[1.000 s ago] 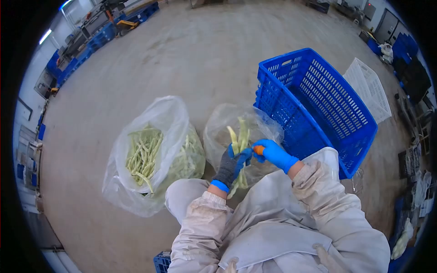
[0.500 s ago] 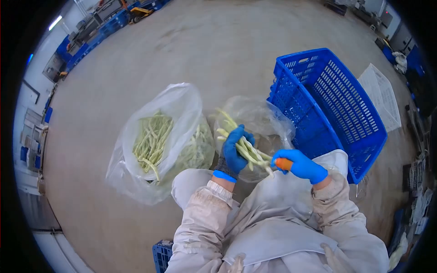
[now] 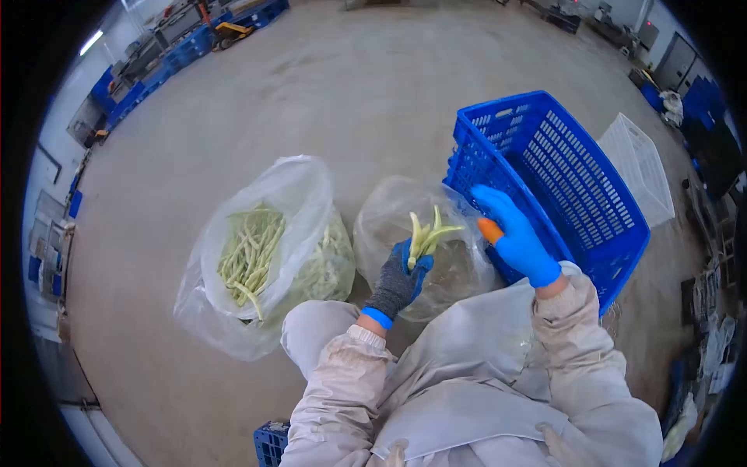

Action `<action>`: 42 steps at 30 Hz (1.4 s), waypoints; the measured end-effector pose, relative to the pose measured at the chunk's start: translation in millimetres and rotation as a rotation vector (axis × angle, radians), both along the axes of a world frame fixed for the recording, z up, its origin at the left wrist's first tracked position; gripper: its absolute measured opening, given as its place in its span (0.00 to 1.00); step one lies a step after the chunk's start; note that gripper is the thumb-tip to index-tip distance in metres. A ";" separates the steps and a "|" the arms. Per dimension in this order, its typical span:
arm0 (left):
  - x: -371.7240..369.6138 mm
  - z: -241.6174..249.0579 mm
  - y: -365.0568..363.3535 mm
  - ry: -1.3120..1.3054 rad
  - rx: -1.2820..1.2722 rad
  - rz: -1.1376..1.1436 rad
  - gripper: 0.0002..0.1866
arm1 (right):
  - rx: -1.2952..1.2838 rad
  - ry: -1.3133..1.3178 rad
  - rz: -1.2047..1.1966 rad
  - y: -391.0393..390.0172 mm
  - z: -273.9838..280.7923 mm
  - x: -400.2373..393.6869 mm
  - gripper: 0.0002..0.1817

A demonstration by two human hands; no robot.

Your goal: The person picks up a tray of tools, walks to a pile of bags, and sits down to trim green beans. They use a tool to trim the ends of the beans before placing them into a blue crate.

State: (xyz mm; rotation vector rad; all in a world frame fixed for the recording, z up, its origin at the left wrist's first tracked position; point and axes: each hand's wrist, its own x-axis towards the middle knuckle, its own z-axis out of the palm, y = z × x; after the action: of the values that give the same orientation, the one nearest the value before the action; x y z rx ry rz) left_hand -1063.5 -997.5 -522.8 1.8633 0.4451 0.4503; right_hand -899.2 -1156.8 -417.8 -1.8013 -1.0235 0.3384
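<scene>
My left hand point(image 3: 401, 279), in a grey and blue glove, is closed round a small bunch of pale green beans point(image 3: 426, 233) that point up and right. A clear plastic bag point(image 3: 373, 226) stands open behind and below the bunch. To the right, my right hand point(image 3: 513, 237), in a blue glove, is held up with its fingers stretched out and its thumb apart. Something orange covers or lies along that thumb. On the left, a larger clear bag point(image 3: 311, 183) holds many long green beans point(image 3: 253, 253).
A blue slatted crate point(image 3: 580, 175) stands right of the bags, close to my right hand, with a white crate point(image 3: 642, 167) behind it. Part of another blue crate point(image 3: 271, 444) shows at bottom left. Pallets and equipment line the far edges of the floor.
My right hand has moved up and right, away from the beans, and its fingers have opened. My left hand has turned, its bunch now looking smaller and more upright. The view has shifted slightly.
</scene>
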 end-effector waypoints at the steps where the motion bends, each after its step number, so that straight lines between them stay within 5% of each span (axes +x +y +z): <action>1: -2.3 1.3 -2.2 0.004 -0.004 -0.016 0.15 | -0.003 -0.193 0.099 8.1 11.0 -1.3 0.26; 6: -9.2 22.7 -7.6 0.100 0.340 -0.308 0.22 | -0.294 -0.533 0.509 26.5 16.5 5.0 0.22; 9: -11.1 19.8 -4.3 0.113 0.372 -0.346 0.24 | -0.550 -0.391 0.655 24.9 13.1 14.3 0.18; 21: -15.6 22.0 -5.4 0.373 0.714 -0.443 0.24 | -0.651 -0.479 0.843 17.0 -19.4 6.6 0.13; 25: -12.5 24.4 -6.9 0.408 0.723 -0.442 0.24 | -0.685 -0.697 0.705 11.5 -34.2 -8.4 0.12; 28: -7.4 28.3 -6.0 0.450 0.635 -0.373 0.24 | -0.341 -0.554 0.392 9.2 -62.6 -8.9 0.10; 30: -5.6 24.5 -6.0 0.368 0.542 -0.260 0.24 | -0.297 0.530 0.051 10.5 -74.6 -9.7 0.10; 31: -6.5 17.0 -4.1 0.373 0.542 -0.261 0.24 | -0.297 0.536 0.053 6.5 -88.5 -4.3 0.10; 33: -7.8 1.3 1.8 0.210 0.448 -0.109 0.24 | -0.390 -0.401 -0.036 -11.3 -115.5 13.6 0.13; 34: -9.2 3.5 4.7 0.214 0.455 -0.113 0.24 | -0.384 -0.396 -0.040 -13.0 -113.3 18.3 0.13; 36: -9.5 8.2 8.3 0.124 0.070 -0.059 0.22 | -0.257 0.177 -0.091 -14.4 -106.5 31.0 0.18; 37: -9.4 9.8 8.8 0.128 0.074 -0.057 0.22 | -0.253 0.180 -0.088 -15.8 -105.3 31.6 0.18; 39: -10.2 14.7 11.0 0.029 -0.548 -0.111 0.21 | -0.248 -0.018 0.191 -14.9 -103.4 30.8 0.20; 40: -10.2 18.9 10.9 0.033 -0.534 -0.104 0.21 | -0.234 -0.016 0.197 -15.4 -98.0 26.1 0.20; 42: -7.9 30.4 4.2 -0.054 -0.691 -0.176 0.22 | -0.406 -0.417 0.176 -23.2 -89.2 15.3 0.25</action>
State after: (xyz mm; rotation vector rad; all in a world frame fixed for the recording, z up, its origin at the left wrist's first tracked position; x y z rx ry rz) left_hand -1071.5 -993.3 -492.4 1.2036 0.3381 0.1883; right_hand -883.9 -1180.0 -507.0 -2.2090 -1.4936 0.2984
